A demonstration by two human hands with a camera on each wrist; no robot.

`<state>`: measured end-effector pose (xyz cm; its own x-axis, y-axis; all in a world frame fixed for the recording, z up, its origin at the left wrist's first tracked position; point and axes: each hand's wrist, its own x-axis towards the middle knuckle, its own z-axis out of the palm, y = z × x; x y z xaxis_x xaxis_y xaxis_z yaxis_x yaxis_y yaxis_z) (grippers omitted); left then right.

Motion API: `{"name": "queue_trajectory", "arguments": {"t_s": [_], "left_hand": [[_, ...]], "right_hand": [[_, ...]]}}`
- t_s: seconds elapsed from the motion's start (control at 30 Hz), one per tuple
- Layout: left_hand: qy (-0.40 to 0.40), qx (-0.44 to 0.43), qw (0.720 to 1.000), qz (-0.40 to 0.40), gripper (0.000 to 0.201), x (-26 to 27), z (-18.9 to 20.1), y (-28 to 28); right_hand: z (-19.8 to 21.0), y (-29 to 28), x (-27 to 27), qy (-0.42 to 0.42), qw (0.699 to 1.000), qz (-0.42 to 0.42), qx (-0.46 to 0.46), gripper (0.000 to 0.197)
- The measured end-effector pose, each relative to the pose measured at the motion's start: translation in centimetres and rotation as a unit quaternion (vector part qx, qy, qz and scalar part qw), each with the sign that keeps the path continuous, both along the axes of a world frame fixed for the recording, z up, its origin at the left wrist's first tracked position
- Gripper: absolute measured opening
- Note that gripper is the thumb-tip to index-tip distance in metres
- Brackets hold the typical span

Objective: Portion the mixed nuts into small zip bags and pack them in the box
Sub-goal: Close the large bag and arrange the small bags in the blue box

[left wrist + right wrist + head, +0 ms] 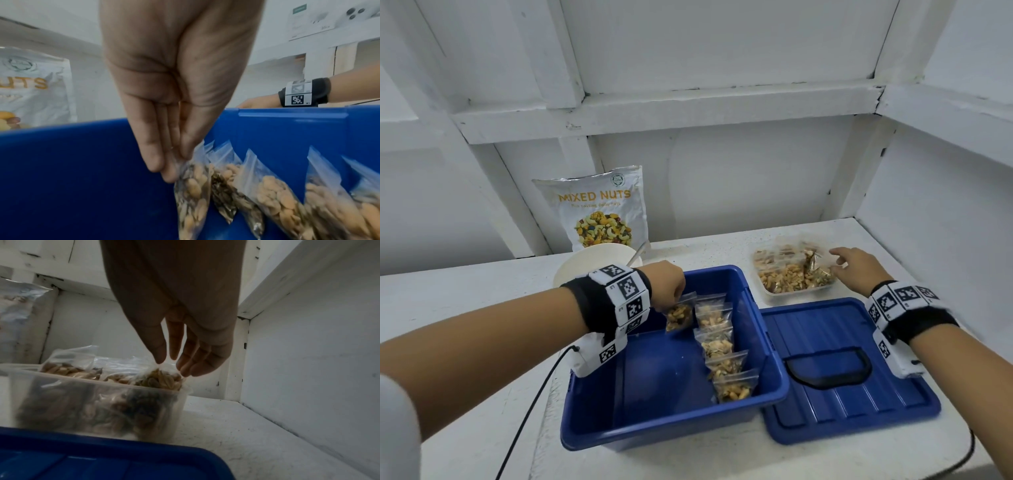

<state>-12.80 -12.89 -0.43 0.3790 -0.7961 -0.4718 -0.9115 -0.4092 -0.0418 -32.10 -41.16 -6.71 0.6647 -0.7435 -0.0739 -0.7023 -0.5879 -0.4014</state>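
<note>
Left wrist view: the left hand (179, 78) points down into the blue box (82, 170), thumb and fingers (152, 154) pinching the top edge of a small zip bag of nuts (192, 194), which hangs from the grip inside the box. Just right of that grip, a row of filled bags (722, 349) leans along the box's right wall (five can be counted from the head view), the nearest one touching the held bag.

Beyond the box wall, the right hand (859, 269) reaches over a clear plastic tray (784, 293) piled with more filled bags. Its fingers (185, 356) are straight and slightly spread, tips touching the top of one bag in the tray (162, 379); whether they have closed on it cannot be told.

Under the right wrist lies the blue lid (849, 370), just beside the box. Behind the left hand stand a white bowl (585, 263) and the mixed nuts pouch (599, 209), all on a white table (465, 394).
</note>
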Motion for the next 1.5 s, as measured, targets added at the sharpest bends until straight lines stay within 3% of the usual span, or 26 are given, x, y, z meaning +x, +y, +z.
{"name": "queue_trajectory", "arguments": {"t_s": [0.2, 0.4, 0.63, 0.8, 0.93, 1.07, 1.3, 1.5], "left_hand": [[0.012, 0.018, 1.0, 0.004, 0.025, 0.3, -0.8, -0.4], [-0.023, 0.02, 0.999, -0.011, 0.02, 0.4, -1.3, -0.6], [-0.047, 0.039, 0.998, -0.026, 0.028, 0.3, -0.8, -0.4], [-0.014, -0.008, 1.0, -0.003, 0.028, 0.6, 0.7, 0.2], [0.024, -0.115, 0.993, 0.022, 0.028, 0.3, 3.0, 0.7], [0.062, -0.262, 0.963, 0.023, 0.026, -1.0, 5.2, 0.7], [0.108, -0.477, 0.872, 0.019, 0.034, -4.4, 6.1, 0.3], [0.133, -0.586, 0.799, 0.032, 0.01, -5.0, 5.7, 1.8]], "right_hand": [[-0.4, -0.2, 0.6, -0.008, 1.0, -0.019, -0.009, 0.024], [-0.1, 0.0, 0.5, -0.033, 0.999, -0.012, -0.015, 0.001], [0.1, 0.1, 0.6, -0.038, 0.999, 0.01, -0.021, 0.007], [1.3, 0.8, 0.9, -0.071, 0.996, 0.054, -0.009, 0.01], [4.2, 3.0, 1.0, -0.147, 0.985, 0.092, -0.021, 0.008], [7.9, 6.6, 1.4, -0.205, 0.964, 0.161, -0.047, 0.006], [11.6, 12.8, 2.8, -0.291, 0.915, 0.269, -0.072, 0.011], [11.8, 16.0, 3.2, -0.351, 0.893, 0.283, -0.014, 0.013]]}}
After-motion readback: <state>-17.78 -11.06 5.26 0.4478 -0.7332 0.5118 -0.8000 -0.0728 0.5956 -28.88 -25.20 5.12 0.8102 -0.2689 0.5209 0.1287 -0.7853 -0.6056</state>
